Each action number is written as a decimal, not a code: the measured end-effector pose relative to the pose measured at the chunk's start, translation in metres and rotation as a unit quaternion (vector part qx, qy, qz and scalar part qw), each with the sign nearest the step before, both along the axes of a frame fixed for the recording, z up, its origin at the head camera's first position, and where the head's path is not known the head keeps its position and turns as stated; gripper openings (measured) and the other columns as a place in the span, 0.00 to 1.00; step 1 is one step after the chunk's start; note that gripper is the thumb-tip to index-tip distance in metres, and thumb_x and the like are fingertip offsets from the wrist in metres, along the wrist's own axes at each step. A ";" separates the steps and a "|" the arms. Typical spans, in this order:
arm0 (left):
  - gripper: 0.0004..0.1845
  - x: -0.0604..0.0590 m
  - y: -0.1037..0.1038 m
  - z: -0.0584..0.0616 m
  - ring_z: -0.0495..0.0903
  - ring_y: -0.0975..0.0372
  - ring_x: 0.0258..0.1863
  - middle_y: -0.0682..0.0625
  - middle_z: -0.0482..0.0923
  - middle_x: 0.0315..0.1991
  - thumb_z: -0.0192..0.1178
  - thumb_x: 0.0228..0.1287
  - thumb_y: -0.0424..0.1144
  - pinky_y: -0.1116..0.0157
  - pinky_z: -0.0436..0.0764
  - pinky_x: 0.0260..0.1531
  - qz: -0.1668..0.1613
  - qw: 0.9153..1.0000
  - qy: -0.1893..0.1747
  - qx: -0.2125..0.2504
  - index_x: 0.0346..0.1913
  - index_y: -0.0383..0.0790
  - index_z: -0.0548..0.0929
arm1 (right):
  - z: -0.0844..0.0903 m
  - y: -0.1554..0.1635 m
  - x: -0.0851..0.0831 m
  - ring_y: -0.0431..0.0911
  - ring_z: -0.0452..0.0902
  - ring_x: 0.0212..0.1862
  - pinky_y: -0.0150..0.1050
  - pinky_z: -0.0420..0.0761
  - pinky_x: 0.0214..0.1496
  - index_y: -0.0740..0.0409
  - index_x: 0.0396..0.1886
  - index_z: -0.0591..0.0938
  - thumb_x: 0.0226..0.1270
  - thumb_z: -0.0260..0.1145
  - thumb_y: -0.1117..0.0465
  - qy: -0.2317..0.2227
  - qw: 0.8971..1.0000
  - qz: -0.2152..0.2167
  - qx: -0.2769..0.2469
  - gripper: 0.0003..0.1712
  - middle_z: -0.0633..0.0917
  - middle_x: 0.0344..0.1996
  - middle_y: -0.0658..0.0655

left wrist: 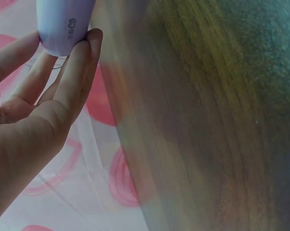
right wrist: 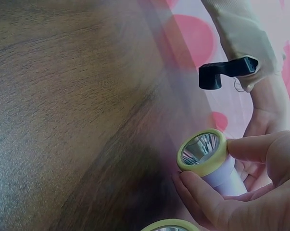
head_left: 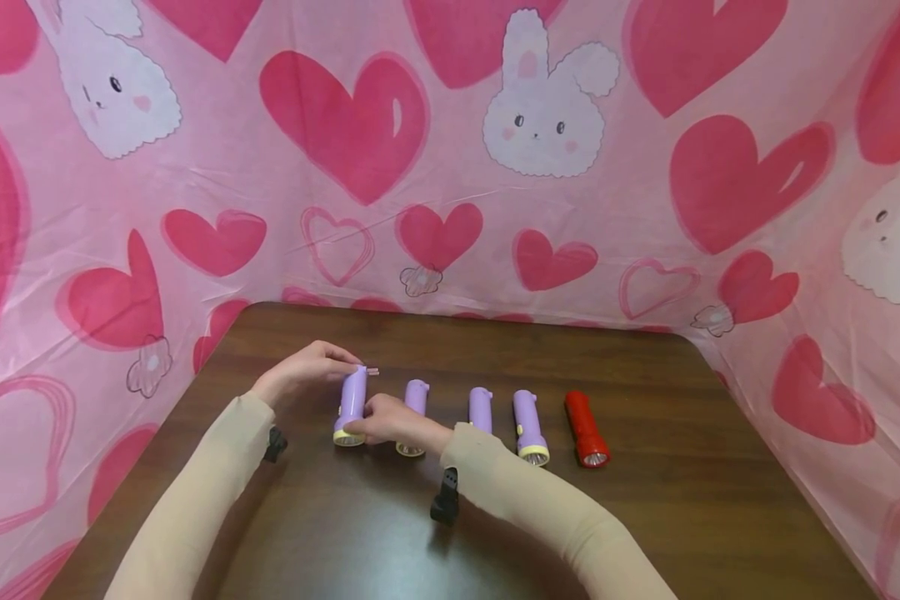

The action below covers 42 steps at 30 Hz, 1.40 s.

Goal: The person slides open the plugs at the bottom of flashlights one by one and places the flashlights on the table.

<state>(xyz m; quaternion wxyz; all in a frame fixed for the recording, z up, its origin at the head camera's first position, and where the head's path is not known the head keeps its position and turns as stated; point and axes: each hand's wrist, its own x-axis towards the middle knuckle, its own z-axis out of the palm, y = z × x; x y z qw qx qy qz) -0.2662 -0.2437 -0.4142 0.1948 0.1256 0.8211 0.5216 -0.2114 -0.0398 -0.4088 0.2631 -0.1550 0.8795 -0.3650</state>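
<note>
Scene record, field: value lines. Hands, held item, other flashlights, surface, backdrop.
left hand: grips tail end of held purple flashlight
right hand: pinches its yellow rim
prongs: two, sticking out at tail
to its right: three more purple flashlights, then red flashlight
surface: brown wood-grain table
backdrop: pink, hearts and rabbit faces

The left wrist view crops the held flashlight — lens apparently outside.

Left grip holds leftmost purple flashlight by the tail, two prongs sticking out; right grip at its yellow-rimmed head. Rightward on brown wood-grain bench: three more purple flashlights, then red flashlight.
</note>
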 end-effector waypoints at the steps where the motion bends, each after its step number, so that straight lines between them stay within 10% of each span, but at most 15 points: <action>1: 0.17 -0.001 0.000 -0.001 0.81 0.53 0.50 0.41 0.85 0.54 0.61 0.67 0.40 0.46 0.76 0.61 0.001 1.000 0.000 -0.001 0.55 0.34 0.84 | 0.000 0.000 0.000 0.46 0.83 0.30 0.33 0.79 0.33 0.64 0.42 0.84 0.65 0.69 0.51 -0.004 1.000 0.001 0.001 0.19 0.87 0.27 0.55; 27: 0.17 -0.010 -0.001 -0.014 0.82 0.52 0.56 0.42 0.84 0.56 0.57 0.71 0.41 0.48 0.75 0.64 -0.011 1.000 -0.007 -0.016 0.57 0.34 0.84 | -0.005 -0.007 -0.007 0.46 0.81 0.31 0.35 0.78 0.36 0.62 0.45 0.83 0.63 0.71 0.48 -0.027 0.999 -0.014 0.024 0.22 0.85 0.26 0.53; 42: 0.17 -0.015 0.007 -0.015 0.85 0.53 0.48 0.34 0.84 0.52 0.59 0.70 0.39 0.51 0.83 0.55 -0.003 0.996 0.052 -0.073 0.53 0.27 0.84 | -0.008 -0.005 -0.009 0.43 0.77 0.25 0.33 0.76 0.30 0.60 0.33 0.84 0.64 0.70 0.49 -0.010 0.999 -0.012 0.034 0.17 0.82 0.20 0.52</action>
